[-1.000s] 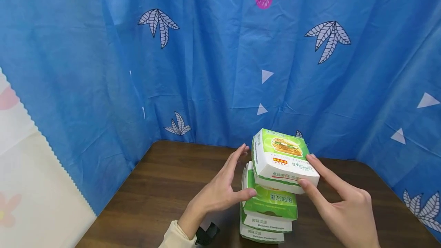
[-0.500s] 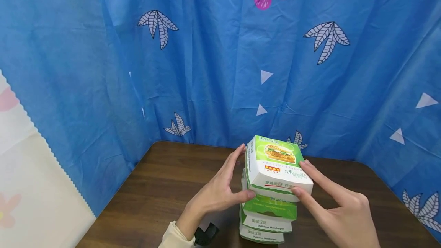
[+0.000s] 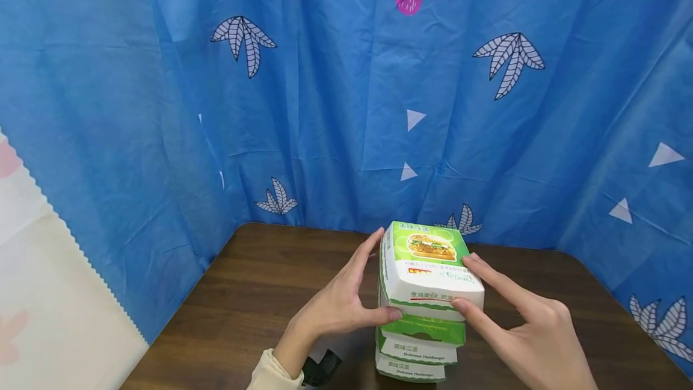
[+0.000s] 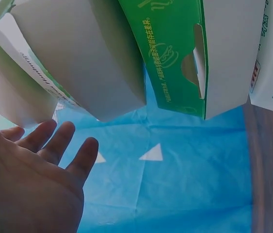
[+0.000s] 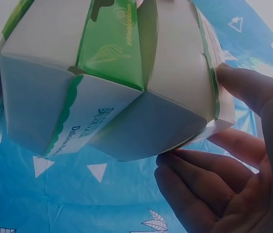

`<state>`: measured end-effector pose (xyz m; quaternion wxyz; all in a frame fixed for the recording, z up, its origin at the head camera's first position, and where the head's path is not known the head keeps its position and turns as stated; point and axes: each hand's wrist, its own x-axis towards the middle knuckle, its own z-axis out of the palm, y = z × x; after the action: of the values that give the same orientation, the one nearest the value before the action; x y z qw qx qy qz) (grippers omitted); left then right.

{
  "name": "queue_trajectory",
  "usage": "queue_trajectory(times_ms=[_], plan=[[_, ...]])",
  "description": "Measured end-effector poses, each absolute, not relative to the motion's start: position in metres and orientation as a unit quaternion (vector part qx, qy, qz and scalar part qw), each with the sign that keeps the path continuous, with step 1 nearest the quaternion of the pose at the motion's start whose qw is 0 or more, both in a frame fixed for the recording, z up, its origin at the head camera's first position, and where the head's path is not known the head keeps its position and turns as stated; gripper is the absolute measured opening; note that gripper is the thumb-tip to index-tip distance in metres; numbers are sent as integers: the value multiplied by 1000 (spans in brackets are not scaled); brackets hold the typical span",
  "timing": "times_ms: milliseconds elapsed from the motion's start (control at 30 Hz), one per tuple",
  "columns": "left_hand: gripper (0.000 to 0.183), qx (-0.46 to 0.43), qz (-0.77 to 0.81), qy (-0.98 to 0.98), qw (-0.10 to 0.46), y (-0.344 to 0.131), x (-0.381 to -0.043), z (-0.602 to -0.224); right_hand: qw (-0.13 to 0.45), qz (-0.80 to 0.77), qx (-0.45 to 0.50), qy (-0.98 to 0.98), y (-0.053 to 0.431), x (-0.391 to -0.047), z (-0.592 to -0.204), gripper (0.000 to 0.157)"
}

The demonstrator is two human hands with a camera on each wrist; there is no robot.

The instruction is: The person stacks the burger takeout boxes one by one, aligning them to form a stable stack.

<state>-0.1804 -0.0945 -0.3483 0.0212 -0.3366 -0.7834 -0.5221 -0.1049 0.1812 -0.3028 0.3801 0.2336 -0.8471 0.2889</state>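
Note:
A white-and-green hamburger box, printed with a burger picture, sits at the top of a stack of similar boxes. My right hand holds its right side, thumb near the front edge and fingers round the far side; the right wrist view shows the thumb and fingers on this top box. At the box's left side is my left hand, thumb by the front corner and fingers reaching toward the back. Seen from the left wrist, that hand's fingers are relaxed, close to the upper box; its thumb is hidden there.
The stack stands on a dark brown wooden table. Behind it hangs a blue patterned curtain, with a pale cloth at the left. A dark strap-like object shows beside the left wrist.
The top box has moved left and down in my right hand, from a tilted position above the stack to lying nearly level on it. My left hand has stayed almost in place.

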Motion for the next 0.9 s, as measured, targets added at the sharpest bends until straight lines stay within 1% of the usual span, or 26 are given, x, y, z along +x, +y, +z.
queue_trajectory(times_ms=[533, 900], plan=[[114, -343, -521, -781, 19, -96, -181, -349, 380, 286, 230, -849, 184, -103, -300, 78], [115, -346, -527, -776, 18, -99, -181, -348, 374, 275, 203, -862, 184, -101, -298, 81]])
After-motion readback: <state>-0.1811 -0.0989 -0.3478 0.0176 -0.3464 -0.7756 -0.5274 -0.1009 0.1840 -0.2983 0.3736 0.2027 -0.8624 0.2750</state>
